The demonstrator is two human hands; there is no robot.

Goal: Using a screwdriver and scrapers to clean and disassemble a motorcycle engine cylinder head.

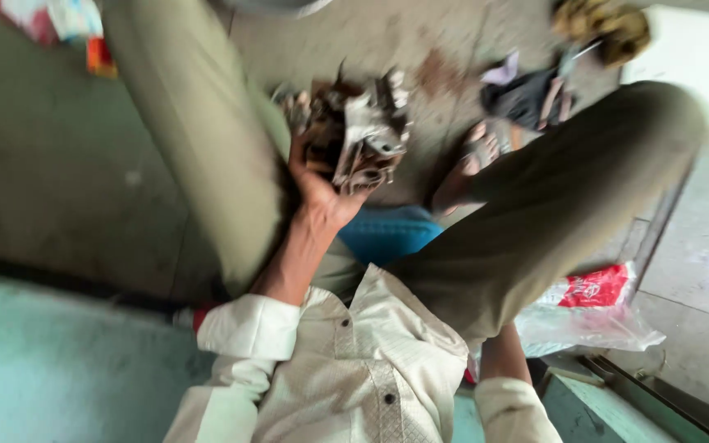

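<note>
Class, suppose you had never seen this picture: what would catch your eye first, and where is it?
First, the grimy grey metal engine-like part, upper centre, gripped from below by the left hand, between the olive-green trouser legs. Next, the blue stool seat beneath the seated person, and the clear plastic bag with red print on the floor at the right. The right hand is hidden behind the leg.

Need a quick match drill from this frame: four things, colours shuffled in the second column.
1. metal part
2. seat
3. trousers
4. shirt

a. cream
b. blue
c. grimy grey-brown
d. olive

Pairs: 1-c, 2-b, 3-d, 4-a. The left hand holds the metal part; the right hand is out of sight.
</note>
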